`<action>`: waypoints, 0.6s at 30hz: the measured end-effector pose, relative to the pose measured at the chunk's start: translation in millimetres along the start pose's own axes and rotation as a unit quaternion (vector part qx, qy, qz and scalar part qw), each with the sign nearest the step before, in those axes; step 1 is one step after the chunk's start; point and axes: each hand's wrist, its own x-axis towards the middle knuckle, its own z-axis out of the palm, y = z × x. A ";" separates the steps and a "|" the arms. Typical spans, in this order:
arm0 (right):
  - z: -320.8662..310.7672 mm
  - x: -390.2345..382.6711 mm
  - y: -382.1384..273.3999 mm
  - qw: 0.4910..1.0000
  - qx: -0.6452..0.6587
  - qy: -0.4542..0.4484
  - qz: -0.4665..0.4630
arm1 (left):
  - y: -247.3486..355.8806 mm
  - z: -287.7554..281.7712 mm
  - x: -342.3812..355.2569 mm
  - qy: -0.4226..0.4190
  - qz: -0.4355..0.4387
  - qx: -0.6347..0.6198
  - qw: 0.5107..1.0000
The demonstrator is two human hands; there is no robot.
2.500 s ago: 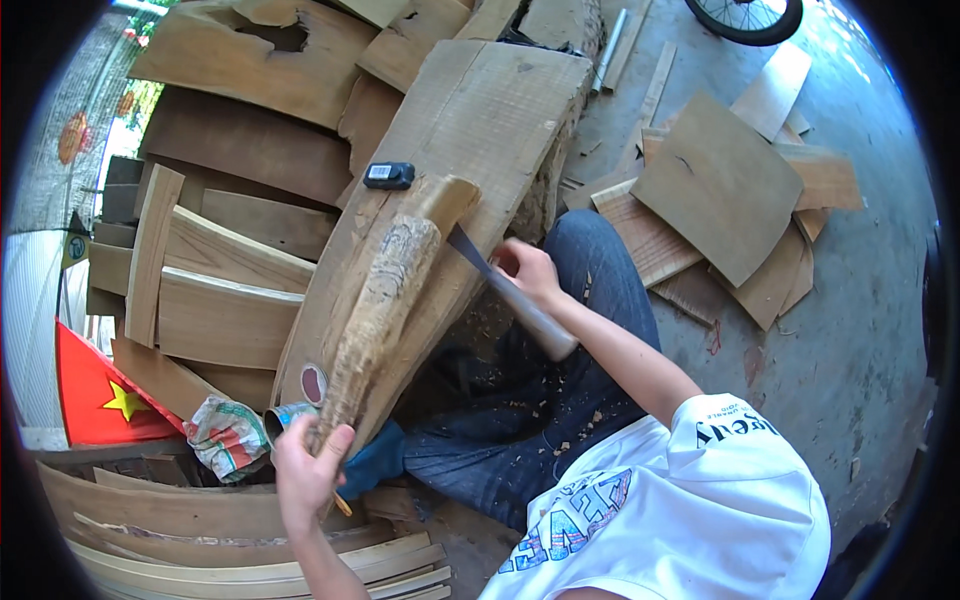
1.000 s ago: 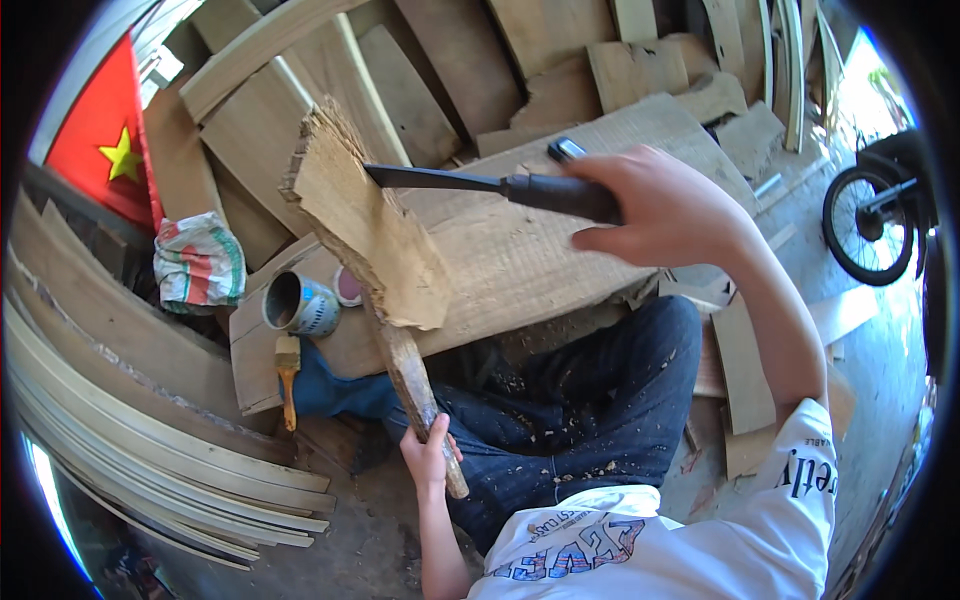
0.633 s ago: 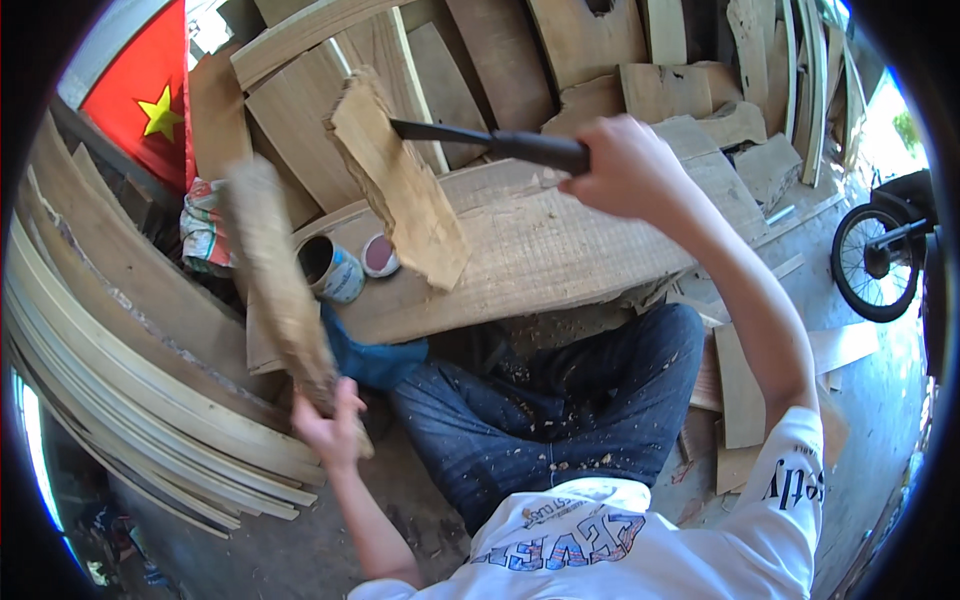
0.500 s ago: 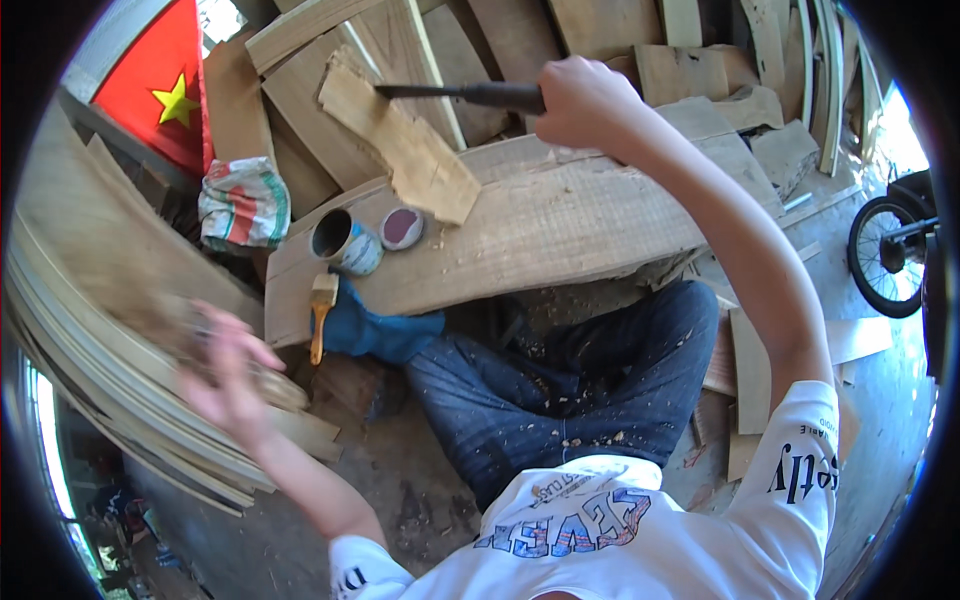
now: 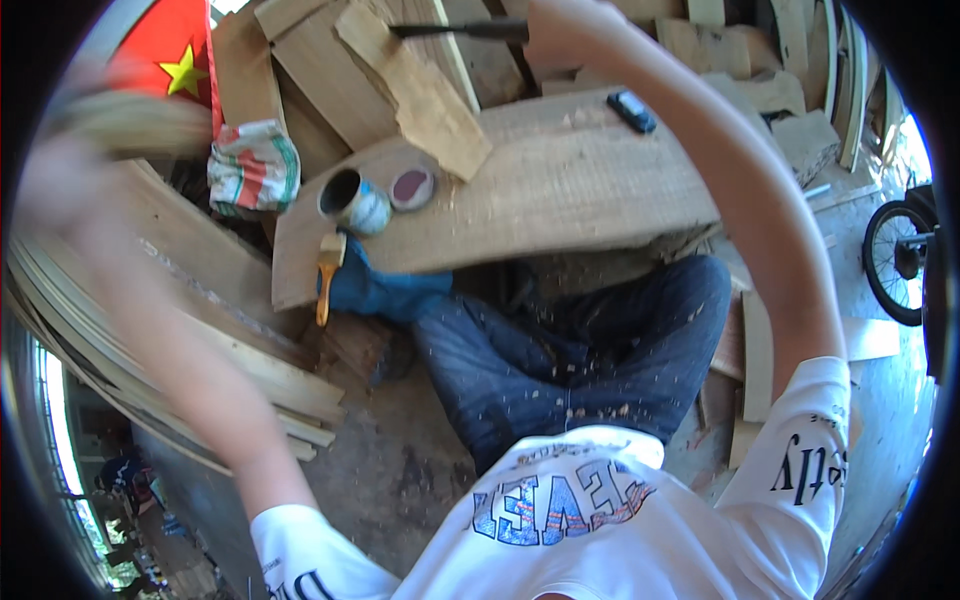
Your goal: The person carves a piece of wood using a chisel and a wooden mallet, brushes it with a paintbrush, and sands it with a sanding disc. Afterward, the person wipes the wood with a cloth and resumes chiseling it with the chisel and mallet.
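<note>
At the top, my right hand (image 5: 565, 30) is closed round the dark handle of a long blade (image 5: 450, 29), whose far part meets a jagged flat piece of wood (image 5: 435, 115). That piece is held up over or resting by the broad plank (image 5: 560, 205); contact is unclear. At far left, my left hand (image 5: 70, 175) is smeared by motion beside a blurred wooden piece (image 5: 140, 125); its fingers cannot be made out. On the plank are an open can (image 5: 365, 210), a round lid (image 5: 412, 188) and a black device (image 5: 631, 111). A paintbrush (image 5: 328, 275) lies on blue material (image 5: 390, 290).
Boards (image 5: 670, 45) crowd the back and curved strips (image 5: 290, 385) the left. A crumpled sack (image 5: 255, 170) lies beside a red flag (image 5: 155, 40) with a yellow star. A bike wheel (image 5: 890, 260) is at right, crossed legs (image 5: 640, 360) below the plank.
My left hand has swung the wooden stick away from the jagged piece, up toward the far left. My right hand and blade appear higher in the picture, and the view has shifted.
</note>
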 end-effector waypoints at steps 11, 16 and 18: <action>67.7 -14.5 15.8 0.998 0.055 0.009 0.031 | 0.3 114.8 -155.3 -0.335 -0.452 -0.060 0.824; 52.1 -18.8 18.9 0.996 0.028 -0.057 0.059 | 52.8 82.8 -85.3 -0.178 -0.274 -0.068 0.943; 47.8 -11.8 2.8 0.997 0.052 -0.048 0.024 | 66.5 19.0 -22.6 -0.139 -0.094 0.077 0.983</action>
